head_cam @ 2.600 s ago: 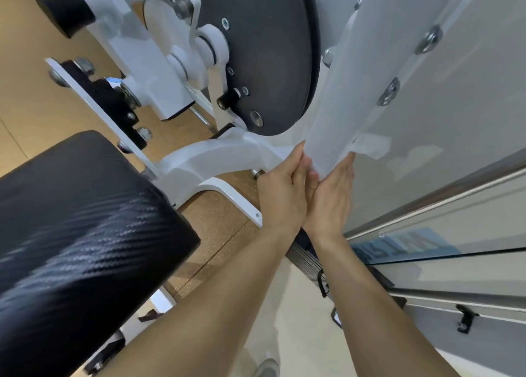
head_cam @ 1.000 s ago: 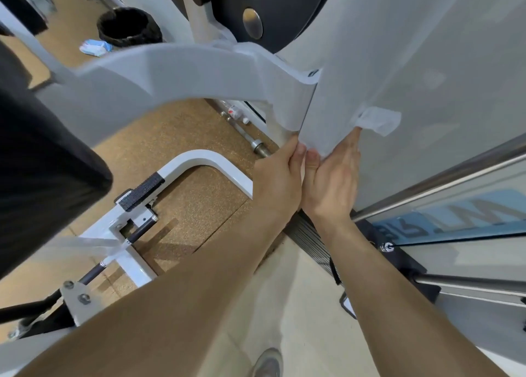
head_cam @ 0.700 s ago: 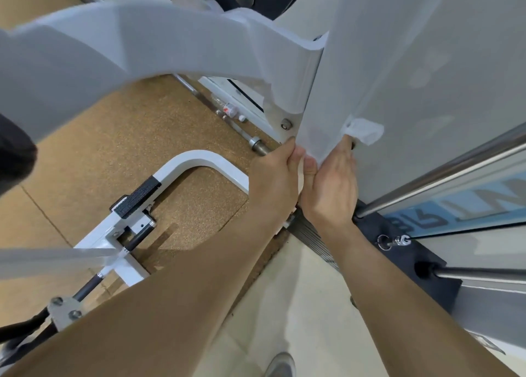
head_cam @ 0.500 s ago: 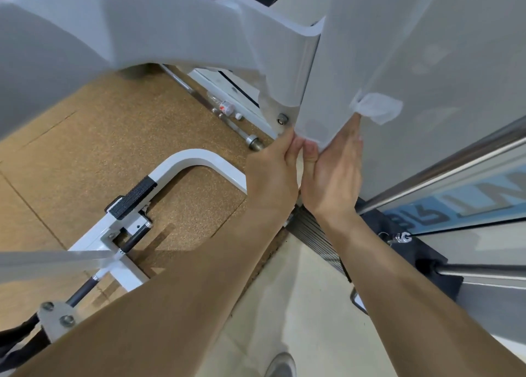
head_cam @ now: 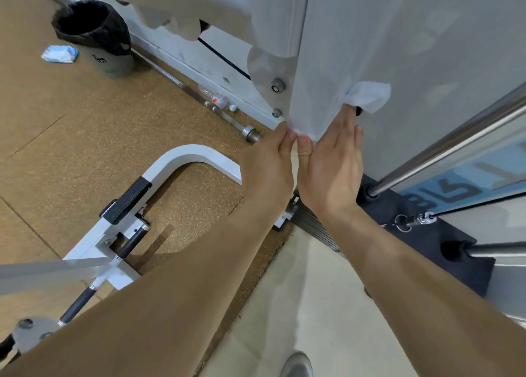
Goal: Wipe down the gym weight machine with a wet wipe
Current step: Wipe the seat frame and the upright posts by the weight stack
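head view, looking down two bare forearms at the foot of a weight machine (head_cam: pixel 321 49). the left hand (head_cam: pixel 267 166) has thumb and forefinger curled, pinching the near corner of a white wet wipe (head_cam: pixel 368 98) at the edge of the machine's pale upright. the right hand (head_cam: pixel 331 171) lies flat just beside it, fingers (head_cam: pixel 345 123) straight and together, pressing the wipe onto the upright's face. the wipe bunches up past those fingertips and hides the longest ones.

to the right of the right fingers, a chrome guide rod (head_cam: pixel 444 149) slants down into a black weight block (head_cam: pixel 427 243), where a cable clip (head_cam: pixel 418 220) lies. close to the left of the left fingers, the end of a steel bar (head_cam: pixel 250 133) rests on the floor. below that hand curves a white frame tube (head_cam: pixel 193 153) with a black tread (head_cam: pixel 128 200). far beyond the left fingers stand a black-lined bin (head_cam: pixel 94 32) and, beside it, a blue-and-white packet (head_cam: pixel 59 53).

brown cork floor (head_cam: pixel 71 126) lies under the machine and pale tile (head_cam: pixel 299 291) under the forearms. the toe of a grey shoe (head_cam: pixel 296 365) shows at the bottom edge.
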